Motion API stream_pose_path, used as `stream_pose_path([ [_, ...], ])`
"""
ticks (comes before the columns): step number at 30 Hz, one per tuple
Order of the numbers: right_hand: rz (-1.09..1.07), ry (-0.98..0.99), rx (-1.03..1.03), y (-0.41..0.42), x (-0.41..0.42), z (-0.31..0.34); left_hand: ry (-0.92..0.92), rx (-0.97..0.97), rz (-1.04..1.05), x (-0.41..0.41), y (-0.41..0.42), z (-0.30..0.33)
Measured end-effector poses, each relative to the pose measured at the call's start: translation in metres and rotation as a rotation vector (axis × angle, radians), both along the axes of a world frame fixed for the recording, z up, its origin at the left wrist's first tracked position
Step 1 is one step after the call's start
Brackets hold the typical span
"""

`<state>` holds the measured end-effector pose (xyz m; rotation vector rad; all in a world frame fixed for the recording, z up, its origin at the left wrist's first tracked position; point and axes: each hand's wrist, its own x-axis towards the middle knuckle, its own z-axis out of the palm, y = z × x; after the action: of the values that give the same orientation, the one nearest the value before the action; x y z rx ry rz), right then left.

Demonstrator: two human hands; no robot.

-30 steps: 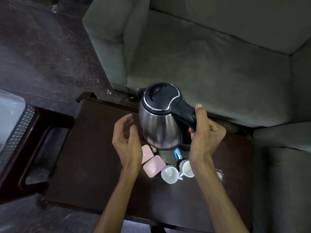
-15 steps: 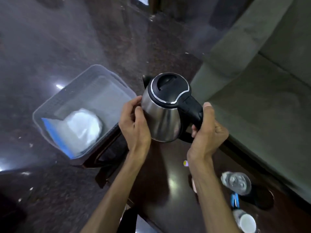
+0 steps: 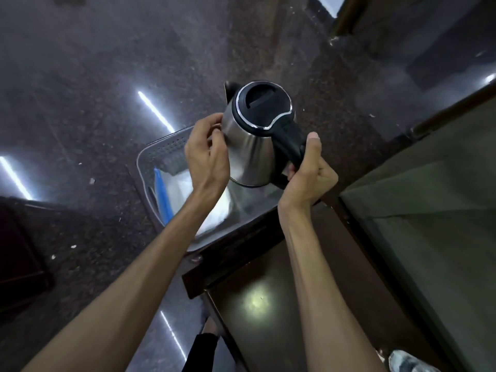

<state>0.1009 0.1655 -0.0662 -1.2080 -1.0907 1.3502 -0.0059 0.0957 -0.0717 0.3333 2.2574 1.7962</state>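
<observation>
A steel electric kettle [image 3: 249, 146] with a black lid and black handle is held in the air above a grey plastic basket [image 3: 166, 149]. My right hand [image 3: 308, 175] grips the black handle, thumb up along it. My left hand [image 3: 206, 157] rests against the kettle's steel side, its fingers curved round the wall. The kettle's spout points away from me, up and to the left. The lid is closed.
The basket holds a white bag and a blue strip [image 3: 163, 194] and stands past the corner of the dark wooden table [image 3: 268, 304]. A green-grey sofa [image 3: 429, 237] lies to the right. A clear object [image 3: 410, 362] sits at the table's lower right. Dark speckled floor [image 3: 107, 76] surrounds everything.
The view and both hands have swung left, carrying the kettle from over the table to over the basket. My left hand, free a second ago, now rests on the kettle's side.
</observation>
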Motion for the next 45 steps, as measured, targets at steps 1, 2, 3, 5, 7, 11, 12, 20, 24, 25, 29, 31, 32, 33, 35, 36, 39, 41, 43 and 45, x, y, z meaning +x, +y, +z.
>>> stream_pose_path([
  [1, 0.007, -0.004, 0.008, 0.001, -0.005, -0.008, -0.005, -0.009, -0.008, -0.005, -0.001, -0.007],
  [2, 0.012, -0.008, 0.015, 0.001, -0.01, -0.016, -0.012, -0.024, -0.018, -0.01, -0.002, -0.015],
  [3, 0.009, -0.011, 0.018, 0.001, -0.013, -0.025, -0.016, -0.046, -0.034, -0.014, -0.003, -0.022],
  [5, -0.017, -0.013, 0.008, 0.001, -0.015, -0.041, -0.024, -0.092, -0.072, -0.02, -0.006, -0.033],
  [7, -0.044, -0.014, 0.004, 0.001, -0.011, -0.051, -0.018, -0.097, -0.109, -0.019, -0.01, -0.037],
  [11, 0.001, -0.067, 0.021, 0.002, -0.007, -0.053, 0.046, -0.132, -0.115, -0.009, -0.025, -0.034],
  [12, 0.003, -0.077, 0.028, 0.001, -0.006, -0.051, 0.06, -0.139, -0.095, -0.005, -0.031, -0.032],
  [20, -0.163, -0.354, 0.486, -0.034, 0.023, -0.019, 0.199, -0.282, 0.199, 0.02, -0.097, -0.028],
  [24, 0.242, -0.386, 0.341, -0.081, 0.005, -0.018, 0.111, -0.351, 0.309, 0.02, -0.124, -0.036],
  [25, 0.407, -0.451, 0.25, -0.092, -0.003, -0.022, 0.102, -0.358, 0.3, 0.019, -0.129, -0.038],
  [29, 0.868, -0.752, 0.016, -0.128, -0.034, -0.048, 0.059, -0.373, 0.21, 0.012, -0.14, -0.041],
  [31, 0.92, -0.858, 0.05, -0.135, -0.042, -0.057, 0.045, -0.37, 0.184, 0.008, -0.146, -0.041],
  [32, 0.919, -0.892, 0.072, -0.137, -0.043, -0.06, 0.048, -0.377, 0.162, 0.007, -0.148, -0.04],
  [33, 0.907, -0.895, 0.08, -0.138, -0.042, -0.06, 0.065, -0.398, 0.128, 0.006, -0.15, -0.038],
  [35, 0.878, -0.878, 0.139, -0.138, -0.036, -0.056, 0.163, -0.48, 0.012, 0.008, -0.153, -0.03],
  [36, 0.869, -0.872, 0.199, -0.138, -0.031, -0.052, 0.243, -0.526, -0.069, 0.009, -0.154, -0.025],
  [39, 0.809, -0.826, 0.368, -0.127, -0.008, -0.032, 0.533, -0.636, -0.308, 0.013, -0.146, 0.0],
  [41, 0.783, -0.758, 0.418, -0.115, 0.013, -0.015, 0.696, -0.646, -0.454, 0.019, -0.138, 0.018],
  [43, 0.727, -0.705, 0.438, -0.101, 0.04, 0.004, 0.787, -0.631, -0.562, 0.033, -0.13, 0.034],
  [45, 0.673, -0.681, 0.451, -0.086, 0.069, 0.02, 0.82, -0.647, -0.595, 0.053, -0.121, 0.048],
])
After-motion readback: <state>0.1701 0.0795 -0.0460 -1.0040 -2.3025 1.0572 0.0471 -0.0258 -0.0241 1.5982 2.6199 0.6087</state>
